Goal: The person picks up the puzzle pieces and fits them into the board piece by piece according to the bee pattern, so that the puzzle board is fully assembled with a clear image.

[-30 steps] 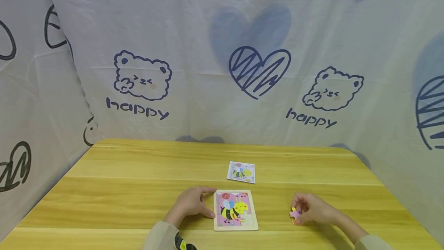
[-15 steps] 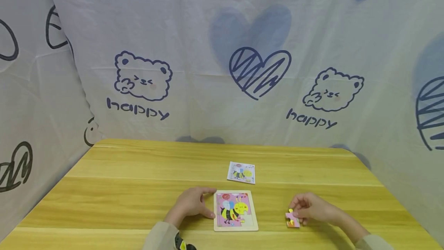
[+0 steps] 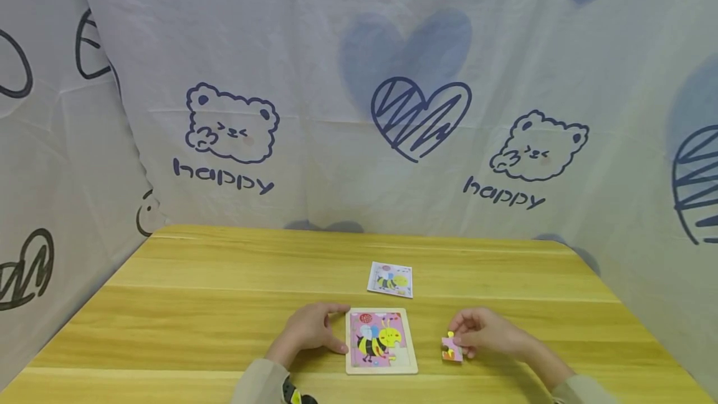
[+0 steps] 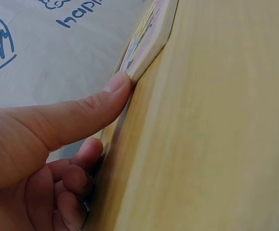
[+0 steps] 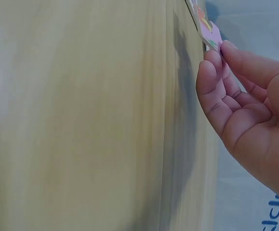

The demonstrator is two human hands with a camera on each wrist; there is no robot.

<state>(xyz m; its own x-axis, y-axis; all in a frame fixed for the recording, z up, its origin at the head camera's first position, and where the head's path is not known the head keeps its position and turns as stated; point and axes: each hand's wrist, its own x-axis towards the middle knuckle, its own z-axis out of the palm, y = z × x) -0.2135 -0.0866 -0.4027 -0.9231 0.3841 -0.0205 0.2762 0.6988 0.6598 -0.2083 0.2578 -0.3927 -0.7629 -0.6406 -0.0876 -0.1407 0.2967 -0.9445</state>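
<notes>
A wooden bee jigsaw puzzle lies flat in its pale frame, with a bare gap at its lower right. My left hand rests at the frame's left side, thumb and index finger spread and touching its edge. In the left wrist view, the straight thumb meets the frame's corner. To the right of the frame, my right hand pinches a pink puzzle piece with yellow and orange markings. In the right wrist view, thumb and fingertips hold the piece by one edge, above the table.
A small printed card with the same bee picture lies behind the frame. The wooden table stretches out on both sides. A white patterned cloth hangs behind it and at the sides.
My right hand has moved left toward the frame with the puzzle piece, which has turned so that its printed face shows more. The left hand and frame have stayed in place.
</notes>
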